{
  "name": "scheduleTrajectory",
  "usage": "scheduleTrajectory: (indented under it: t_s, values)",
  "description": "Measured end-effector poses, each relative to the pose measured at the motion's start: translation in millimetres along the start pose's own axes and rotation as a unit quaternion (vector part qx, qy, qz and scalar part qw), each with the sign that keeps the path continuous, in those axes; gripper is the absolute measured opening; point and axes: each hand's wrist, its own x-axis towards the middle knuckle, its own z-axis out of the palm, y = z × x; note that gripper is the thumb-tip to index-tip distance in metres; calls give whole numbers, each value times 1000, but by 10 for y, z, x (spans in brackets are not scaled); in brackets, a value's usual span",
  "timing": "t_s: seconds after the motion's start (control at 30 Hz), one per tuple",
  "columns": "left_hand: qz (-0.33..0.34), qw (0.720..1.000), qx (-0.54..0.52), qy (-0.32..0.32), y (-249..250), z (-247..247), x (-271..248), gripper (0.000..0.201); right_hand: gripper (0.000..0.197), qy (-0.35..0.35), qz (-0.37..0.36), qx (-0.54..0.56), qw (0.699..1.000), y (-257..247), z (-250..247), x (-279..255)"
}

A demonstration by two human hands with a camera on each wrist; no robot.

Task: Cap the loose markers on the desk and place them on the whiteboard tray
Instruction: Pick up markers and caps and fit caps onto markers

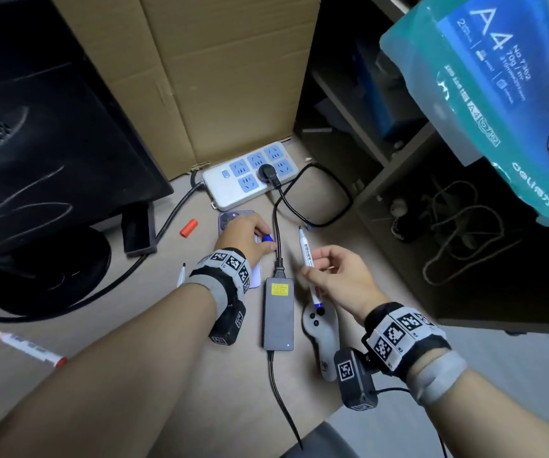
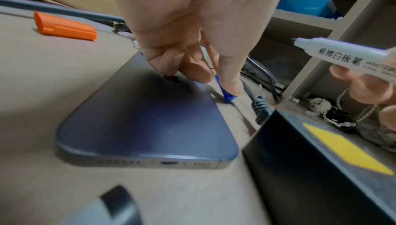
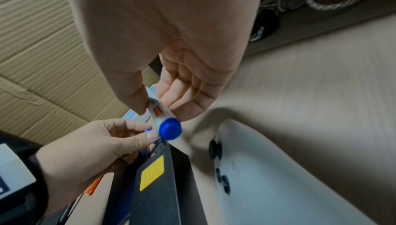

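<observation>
- The counter (image 1: 200, 375) is crowded: a power brick (image 1: 278, 312) and its cable (image 1: 276, 226) lie between the two hands, so a snagged wrist could drag them into the loose pens.
- The phone (image 2: 145, 121) lies right under the left hand (image 1: 246, 239); a fumble there could knock it or scratch it.
- The right hand (image 1: 339, 276) has its grip closed round the blue marker (image 1: 307, 262), bare tip up; that tip could smear ink on a finger as the cap comes in.
- The left hand's grip pinches the blue cap (image 1: 268, 238) at the counter, only by the fingertips; I'd judge it could squirt free.
- A red marker (image 1: 30, 347) and another pen (image 1: 182, 276) lie uncapped, and the orange cap (image 1: 189, 227) could get mismatched.
</observation>
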Motion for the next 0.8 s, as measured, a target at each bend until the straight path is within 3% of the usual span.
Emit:
scheduleTrajectory:
  t_s: [0.2, 0.43, 0.6, 0.8]
  values:
    - [-35, 995, -89, 6, 63, -165, -149, 21, 21, 0, -13, -28, 1000, -129, 31, -68]
    - [-65, 991, -90, 80, -137, -958, -762, 25, 20, -67, -52, -115, 990, -595, 498, -247]
    - [-104, 982, -97, 122, -508, -1627, -1518, 27, 28, -180, -118, -170, 962, -972, 1133, -496]
    - [-162, 962, -140, 169, -983, -2121, -2454, 19, 16, -246, -213, -294, 899, -1065, 1927, -765]
